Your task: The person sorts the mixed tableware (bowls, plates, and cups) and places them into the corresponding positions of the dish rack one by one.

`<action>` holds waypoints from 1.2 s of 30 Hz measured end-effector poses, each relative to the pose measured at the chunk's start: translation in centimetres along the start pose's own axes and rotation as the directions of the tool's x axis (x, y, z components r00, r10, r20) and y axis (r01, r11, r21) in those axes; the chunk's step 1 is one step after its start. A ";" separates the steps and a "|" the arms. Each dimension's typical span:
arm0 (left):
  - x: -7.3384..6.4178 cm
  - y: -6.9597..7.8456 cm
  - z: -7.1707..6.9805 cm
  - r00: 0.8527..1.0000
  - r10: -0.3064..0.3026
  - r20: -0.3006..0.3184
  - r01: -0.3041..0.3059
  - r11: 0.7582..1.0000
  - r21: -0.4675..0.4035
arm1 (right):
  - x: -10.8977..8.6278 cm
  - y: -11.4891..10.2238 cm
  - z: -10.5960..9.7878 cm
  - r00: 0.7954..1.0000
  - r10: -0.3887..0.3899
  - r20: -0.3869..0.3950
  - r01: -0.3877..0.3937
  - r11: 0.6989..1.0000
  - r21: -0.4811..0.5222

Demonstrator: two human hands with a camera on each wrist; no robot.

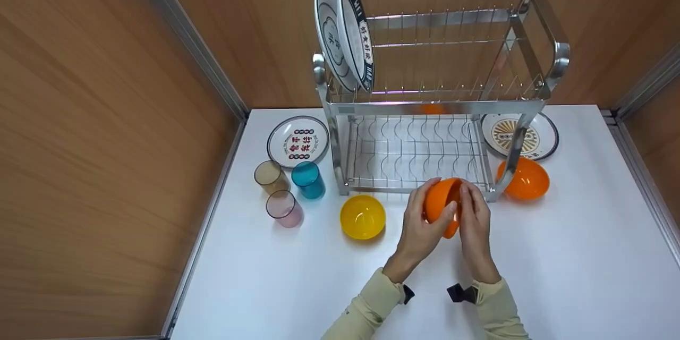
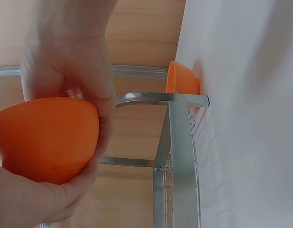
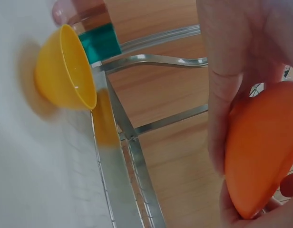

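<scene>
lower right of centre in my head view, orange bowl (image 1: 436, 200) between left hand (image 1: 423, 224) and right hand (image 1: 474, 224), in both grips

The held orange bowl (image 1: 436, 199) looks like smooth plastic, the rack (image 1: 393, 109) shiny metal, the sleeves (image 1: 374, 295) matt cloth.

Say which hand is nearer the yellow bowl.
Left. The left hand is to the right of the yellow bowl; the right hand is farther right, across the held orange bowl.

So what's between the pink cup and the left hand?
In the head view, the yellow bowl stands between the pink cup and the left hand.
</scene>
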State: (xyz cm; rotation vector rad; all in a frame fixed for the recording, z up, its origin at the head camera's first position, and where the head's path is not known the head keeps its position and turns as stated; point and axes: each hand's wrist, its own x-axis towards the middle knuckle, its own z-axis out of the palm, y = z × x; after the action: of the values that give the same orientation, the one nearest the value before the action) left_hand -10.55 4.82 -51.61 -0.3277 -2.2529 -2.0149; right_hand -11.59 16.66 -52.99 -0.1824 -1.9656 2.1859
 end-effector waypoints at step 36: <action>8.4 -1.8 -5.5 0.977 -0.022 -0.213 0.054 0.989 0.141 | 5.9 -2.3 -4.9 0.980 -0.190 -0.064 0.160 0.934 -0.321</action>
State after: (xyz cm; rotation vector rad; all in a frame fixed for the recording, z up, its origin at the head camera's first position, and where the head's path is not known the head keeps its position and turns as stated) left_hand -19.47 -0.05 -50.84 -0.0540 -2.2709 -1.7913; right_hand -16.12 23.02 -51.05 -0.1460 -2.1733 1.7151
